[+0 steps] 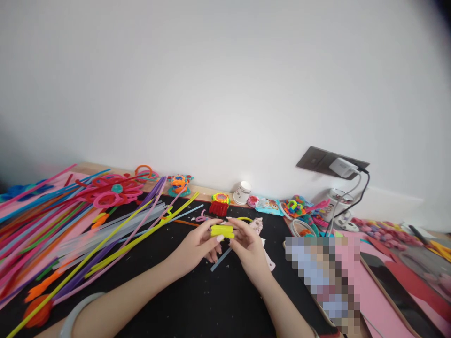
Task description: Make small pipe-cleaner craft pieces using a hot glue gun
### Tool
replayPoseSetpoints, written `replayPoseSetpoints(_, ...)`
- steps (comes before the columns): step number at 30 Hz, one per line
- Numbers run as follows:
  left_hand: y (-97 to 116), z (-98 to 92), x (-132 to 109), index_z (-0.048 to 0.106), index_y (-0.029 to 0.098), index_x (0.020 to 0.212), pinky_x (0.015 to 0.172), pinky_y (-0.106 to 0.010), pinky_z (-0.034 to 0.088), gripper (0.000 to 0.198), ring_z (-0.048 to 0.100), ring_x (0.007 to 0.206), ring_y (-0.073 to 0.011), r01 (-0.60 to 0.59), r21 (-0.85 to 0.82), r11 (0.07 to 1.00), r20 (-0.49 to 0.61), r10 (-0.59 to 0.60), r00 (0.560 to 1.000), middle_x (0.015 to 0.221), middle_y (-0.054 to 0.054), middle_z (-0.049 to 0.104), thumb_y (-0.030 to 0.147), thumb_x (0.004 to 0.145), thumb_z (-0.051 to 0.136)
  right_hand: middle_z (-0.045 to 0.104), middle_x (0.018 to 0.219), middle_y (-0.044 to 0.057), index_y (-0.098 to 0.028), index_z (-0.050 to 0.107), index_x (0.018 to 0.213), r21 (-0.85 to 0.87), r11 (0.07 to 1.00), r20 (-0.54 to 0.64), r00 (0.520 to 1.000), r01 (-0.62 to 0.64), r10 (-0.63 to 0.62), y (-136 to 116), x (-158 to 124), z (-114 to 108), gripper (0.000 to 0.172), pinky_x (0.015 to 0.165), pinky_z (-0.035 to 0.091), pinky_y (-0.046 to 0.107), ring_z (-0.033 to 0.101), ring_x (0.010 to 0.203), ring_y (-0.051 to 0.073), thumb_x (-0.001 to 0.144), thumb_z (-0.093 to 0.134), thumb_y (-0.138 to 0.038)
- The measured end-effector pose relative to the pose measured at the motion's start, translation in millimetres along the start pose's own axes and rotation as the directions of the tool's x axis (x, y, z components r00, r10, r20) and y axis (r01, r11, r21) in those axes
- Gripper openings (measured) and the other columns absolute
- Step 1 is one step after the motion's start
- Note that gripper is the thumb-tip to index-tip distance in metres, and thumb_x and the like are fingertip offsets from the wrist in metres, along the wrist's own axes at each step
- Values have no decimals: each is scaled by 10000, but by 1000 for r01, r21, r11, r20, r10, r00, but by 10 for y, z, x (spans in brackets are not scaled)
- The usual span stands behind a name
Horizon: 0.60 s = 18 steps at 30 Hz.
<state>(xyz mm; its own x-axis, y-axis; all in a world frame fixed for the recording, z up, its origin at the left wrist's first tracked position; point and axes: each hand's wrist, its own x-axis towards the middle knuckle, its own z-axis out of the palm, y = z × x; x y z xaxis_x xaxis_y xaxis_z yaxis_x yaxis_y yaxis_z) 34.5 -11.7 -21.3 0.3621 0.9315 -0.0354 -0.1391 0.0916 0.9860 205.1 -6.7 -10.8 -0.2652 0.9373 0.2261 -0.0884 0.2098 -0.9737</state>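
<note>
Both my hands meet over the black mat (pixel 197 300) near the table's middle. My left hand (pixel 197 246) and my right hand (pixel 246 244) pinch the two ends of a folded yellow pipe cleaner bundle (pixel 222 231), fingers closed around it. A pale blue stick (pixel 220 260) lies on the mat just under my hands. A jade-coloured bangle (pixel 79 312) sits on my left forearm.
A big fan of long coloured pipe cleaners (pixel 70 225) covers the left of the table. Finished pipe cleaner flowers (pixel 112 192), a red and yellow piece (pixel 220 204), a small white cup (pixel 242 191) and a charger with cable (pixel 343 167) line the wall. Pink sheets (pixel 369 291) lie right.
</note>
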Motion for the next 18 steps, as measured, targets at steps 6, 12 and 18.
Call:
replayPoseSetpoints(6, 7, -9, -3, 475, 178, 1263, 487, -218, 463, 458, 526, 481, -84, -39, 41, 998, -5, 39, 999, 663, 40, 569, 320, 836, 559, 671, 1020, 6, -311, 637, 1069, 93, 995, 47, 999, -32, 28, 14, 14, 1, 391, 776, 509, 284, 640, 873, 164, 737, 656, -105)
replayPoseSetpoints(12, -8, -16, -12, 475, 198, 1285, 527, -229, 481, 473, 522, 519, -86, -100, 77, 992, -18, 102, 995, 684, 43, 557, 292, 830, 565, 654, 1004, 6, -289, 667, 1006, 132, 991, 25, 999, -37, 34, 40, 10, -3, 324, 748, 511, 285, 646, 816, 160, 731, 671, -117)
replayPoseSetpoints(18, 14, 17, -31, 482, 180, 1248, 521, -243, 497, 458, 563, 512, -102, -20, 4, 1000, -14, 20, 1000, 677, 26, 582, 391, 846, 534, 657, 958, -3, -288, 692, 966, 127, 992, -2, 1000, -17, 17, 39, 12, 7, 302, 730, 507, 274, 635, 768, 147, 716, 689, -120)
